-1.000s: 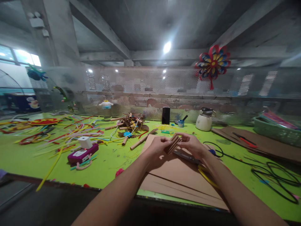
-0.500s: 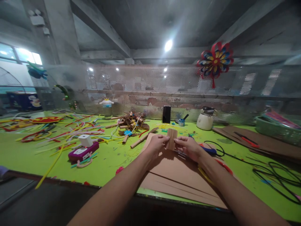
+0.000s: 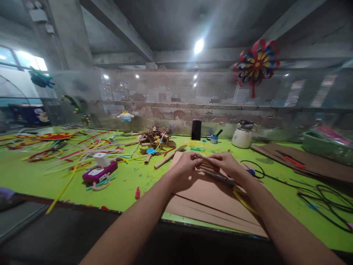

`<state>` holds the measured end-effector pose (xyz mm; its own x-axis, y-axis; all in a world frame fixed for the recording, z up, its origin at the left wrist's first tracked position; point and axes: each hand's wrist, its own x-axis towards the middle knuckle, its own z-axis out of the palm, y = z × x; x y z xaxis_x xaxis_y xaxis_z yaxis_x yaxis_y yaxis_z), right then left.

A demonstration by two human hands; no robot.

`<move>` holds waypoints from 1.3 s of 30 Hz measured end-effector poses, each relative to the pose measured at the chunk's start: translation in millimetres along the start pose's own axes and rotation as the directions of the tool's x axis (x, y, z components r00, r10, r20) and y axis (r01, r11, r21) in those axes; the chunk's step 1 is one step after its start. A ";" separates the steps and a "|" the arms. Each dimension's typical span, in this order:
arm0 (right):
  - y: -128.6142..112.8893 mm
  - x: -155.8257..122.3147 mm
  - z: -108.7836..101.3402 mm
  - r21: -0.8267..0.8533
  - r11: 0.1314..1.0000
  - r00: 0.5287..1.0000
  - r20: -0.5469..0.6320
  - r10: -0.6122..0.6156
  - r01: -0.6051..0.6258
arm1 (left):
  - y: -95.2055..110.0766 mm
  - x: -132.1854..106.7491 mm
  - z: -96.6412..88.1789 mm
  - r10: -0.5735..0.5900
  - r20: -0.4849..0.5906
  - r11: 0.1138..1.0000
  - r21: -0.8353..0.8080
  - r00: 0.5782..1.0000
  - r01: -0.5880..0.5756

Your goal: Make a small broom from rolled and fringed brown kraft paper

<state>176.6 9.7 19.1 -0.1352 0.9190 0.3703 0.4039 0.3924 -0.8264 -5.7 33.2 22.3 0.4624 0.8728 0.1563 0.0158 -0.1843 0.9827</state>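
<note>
A small brown strip of ridged cardboard (image 3: 208,166) is pinched between both my hands, above a stack of flat brown cardboard sheets (image 3: 198,200). My left hand (image 3: 185,165) is closed on its left end, thumb and fingers near the upper edge. At the other end my right hand (image 3: 228,165) grips it the same way, so the fingertips hide parts of the strip. Just below the right hand, scissors (image 3: 222,179) rest on the sheets, grey blades pointing left. Their yellow handle passes beside my right forearm.
Left of the sheets lie a pile of brown paper tubes (image 3: 154,141), a purple power box (image 3: 99,173) and many coloured strips (image 3: 91,151). A phone (image 3: 196,130) and a white jug (image 3: 243,135) stand behind. Black cable (image 3: 320,206) loops at right.
The cardboard strip has turned from upright, with ridges running up and down, to lying flatter with ridges running across. Both hands have shifted their grip to its upper edge.
</note>
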 end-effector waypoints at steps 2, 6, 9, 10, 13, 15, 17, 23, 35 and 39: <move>2.1 0.2 -1.5 0.051 0.997 0.999 -0.008 0.053 -0.052 | 2.2 -0.7 1.0 0.042 0.022 0.992 0.115 0.999 -0.044; 8.4 2.1 -2.1 0.314 0.937 0.986 -0.015 0.167 -0.154 | 3.4 0.1 0.7 0.104 -0.075 0.989 0.116 0.992 -0.095; 11.1 3.3 -1.6 0.469 0.855 0.974 0.077 0.211 -0.222 | -0.2 4.4 -1.8 0.125 -0.166 0.992 0.009 0.978 -0.125; 11.5 3.6 -1.5 0.498 0.835 0.972 0.097 0.216 -0.235 | -1.6 6.0 -3.0 0.125 -0.190 0.991 -0.015 0.974 -0.130; 12.7 3.9 -1.5 0.554 0.802 0.973 0.088 0.211 -0.224 | -4.1 8.5 -5.9 0.128 -0.208 0.991 -0.016 0.970 -0.134; 14.1 4.1 -1.7 0.555 0.807 0.977 0.064 0.201 -0.203 | -2.9 6.1 -5.3 0.124 -0.163 0.992 0.036 0.979 -0.120; 16.0 4.1 -1.9 0.522 0.831 0.980 0.059 0.189 -0.192 | 0.1 0.5 -1.9 0.110 -0.076 0.991 0.078 0.991 -0.104; 19.4 3.0 -3.1 0.401 0.901 0.987 0.061 0.152 -0.163 | 4.9 -12.4 7.9 0.019 0.101 0.999 0.026 0.995 -0.022; 23.1 3.6 -1.5 0.420 0.888 0.982 0.055 0.180 -0.186 | -16.7 4.9 0.2 -0.061 0.222 0.989 -0.115 0.973 0.089; 17.6 5.0 2.5 0.408 0.890 0.978 0.035 0.207 -0.203 | -18.3 6.1 -0.4 -0.069 0.140 0.983 -0.161 0.988 0.092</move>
<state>180.8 21.3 5.4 -0.0805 0.9810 0.1763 0.0177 0.1782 -0.9838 -3.5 42.0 5.3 0.5794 0.8118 0.0726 -0.0851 -0.0284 0.9960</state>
